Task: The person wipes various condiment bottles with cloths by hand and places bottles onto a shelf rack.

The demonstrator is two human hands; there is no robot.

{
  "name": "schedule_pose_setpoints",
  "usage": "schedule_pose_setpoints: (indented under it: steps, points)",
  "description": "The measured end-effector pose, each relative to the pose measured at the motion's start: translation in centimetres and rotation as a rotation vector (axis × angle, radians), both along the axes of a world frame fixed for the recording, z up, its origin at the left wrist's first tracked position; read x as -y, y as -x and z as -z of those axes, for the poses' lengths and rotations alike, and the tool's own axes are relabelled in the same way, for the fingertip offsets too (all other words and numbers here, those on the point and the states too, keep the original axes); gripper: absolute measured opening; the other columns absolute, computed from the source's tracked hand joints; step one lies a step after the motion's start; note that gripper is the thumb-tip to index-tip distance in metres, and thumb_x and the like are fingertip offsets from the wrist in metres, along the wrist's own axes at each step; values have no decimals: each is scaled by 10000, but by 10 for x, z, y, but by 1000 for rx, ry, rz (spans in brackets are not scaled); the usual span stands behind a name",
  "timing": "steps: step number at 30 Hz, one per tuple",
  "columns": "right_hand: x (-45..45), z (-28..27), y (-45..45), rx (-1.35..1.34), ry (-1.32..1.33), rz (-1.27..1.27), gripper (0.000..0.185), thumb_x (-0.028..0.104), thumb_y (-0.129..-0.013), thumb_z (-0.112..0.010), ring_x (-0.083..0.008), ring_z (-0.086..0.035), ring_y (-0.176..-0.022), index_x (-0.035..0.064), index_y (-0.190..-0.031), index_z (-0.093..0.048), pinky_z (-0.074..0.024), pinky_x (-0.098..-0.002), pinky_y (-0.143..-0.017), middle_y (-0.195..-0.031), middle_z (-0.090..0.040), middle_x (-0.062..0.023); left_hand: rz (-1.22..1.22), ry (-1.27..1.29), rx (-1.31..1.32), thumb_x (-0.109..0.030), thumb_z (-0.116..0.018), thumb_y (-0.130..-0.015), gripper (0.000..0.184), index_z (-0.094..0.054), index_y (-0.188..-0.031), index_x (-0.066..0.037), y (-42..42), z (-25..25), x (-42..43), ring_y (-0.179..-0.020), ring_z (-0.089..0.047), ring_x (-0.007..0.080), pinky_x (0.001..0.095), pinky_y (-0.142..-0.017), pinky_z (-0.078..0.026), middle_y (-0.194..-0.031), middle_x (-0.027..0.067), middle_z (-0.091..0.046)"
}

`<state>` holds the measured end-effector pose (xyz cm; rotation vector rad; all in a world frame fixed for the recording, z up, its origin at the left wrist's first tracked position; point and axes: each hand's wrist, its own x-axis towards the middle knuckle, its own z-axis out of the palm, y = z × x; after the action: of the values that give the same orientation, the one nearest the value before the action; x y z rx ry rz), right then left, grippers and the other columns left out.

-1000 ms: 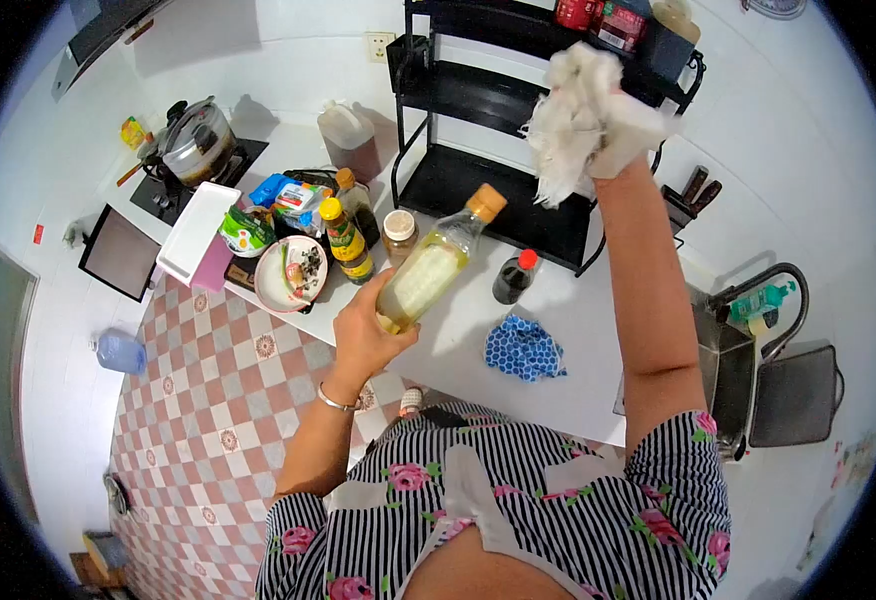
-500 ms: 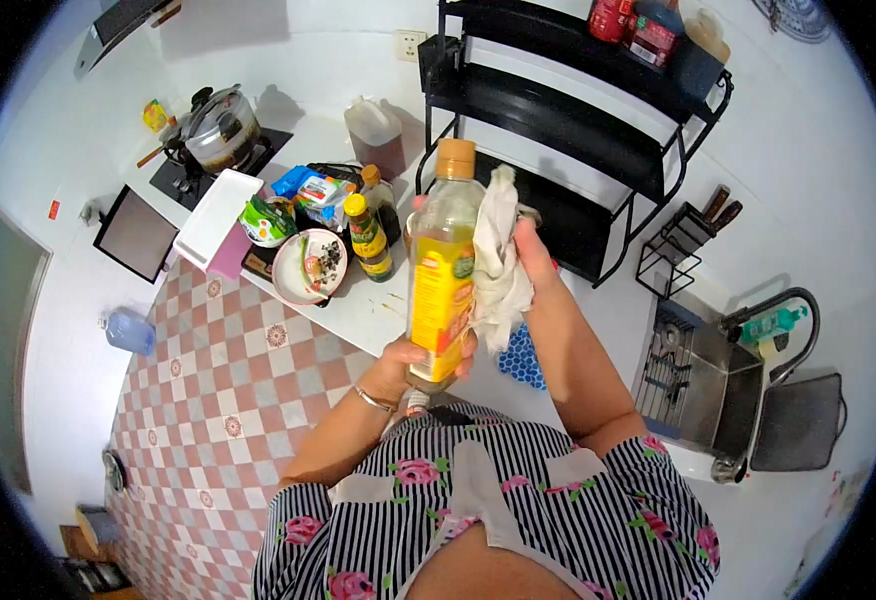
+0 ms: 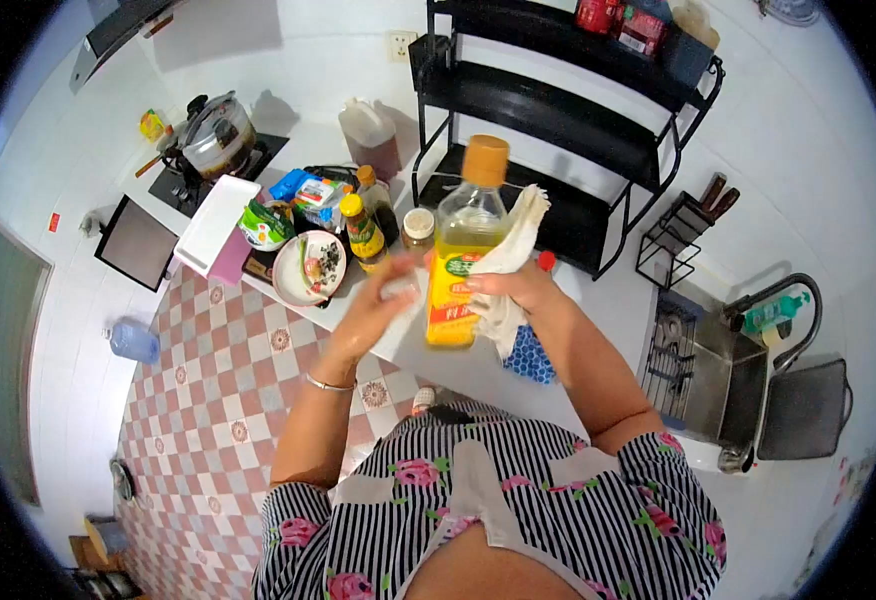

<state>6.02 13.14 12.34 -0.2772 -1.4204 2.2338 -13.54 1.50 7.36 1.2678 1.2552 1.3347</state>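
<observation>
A clear bottle of yellow cooking oil (image 3: pixel 458 275) with an orange cap stands upright in front of me, above the counter. My right hand (image 3: pixel 523 288) grips its right side, with a white cloth (image 3: pixel 515 245) bunched between palm and bottle. Left of the bottle, my left hand (image 3: pixel 370 312) is off it, fingers apart and a little blurred, holding nothing. Just behind sits a small jar with a white lid (image 3: pixel 418 225). A yellow-capped sauce bottle (image 3: pixel 363 232) stands beyond my left hand, beside a white bowl (image 3: pixel 288 285) holding scraps.
A black tiered rack (image 3: pixel 548 105) is at the back of the white counter (image 3: pixel 408 345). To the right are a knife holder (image 3: pixel 676 245) and a sink (image 3: pixel 723 375). A pot (image 3: pixel 220 140) sits on the stove at left. A blue patterned cloth (image 3: pixel 530 358) lies near the counter's front edge.
My left hand has let go of the bottle's base and moved up and left. My right hand now holds the bottle with the cloth, slightly further right. The white-lidded jar has come into view.
</observation>
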Motion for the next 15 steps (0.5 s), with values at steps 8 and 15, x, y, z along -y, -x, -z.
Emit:
schedule_pose_setpoints:
  steps: [8,15]
  points:
    - [35,15,20,324,-825,402,555,197,-645,-799,-184,-649,-872,31,-1123,-574,-511,-339,-781,-967,-666,-77,-517,-243,109,-156,-660,-859,165,-648,-924,-5,-61,-76,-21,-736,-577,79,222,-695,-457,-838,40,-653]
    - [29,18,24,285,-292,278,536,449,-981,-347,-173,-539,-1025,-13,-1198,-509,-450,-311,-869,-1101,-585,-107,-325,-393,144,-113,-661,-803,157,-638,-898,10,-52,-57,-23,-764,-588,107,255,-730,-464,-836,35,-651]
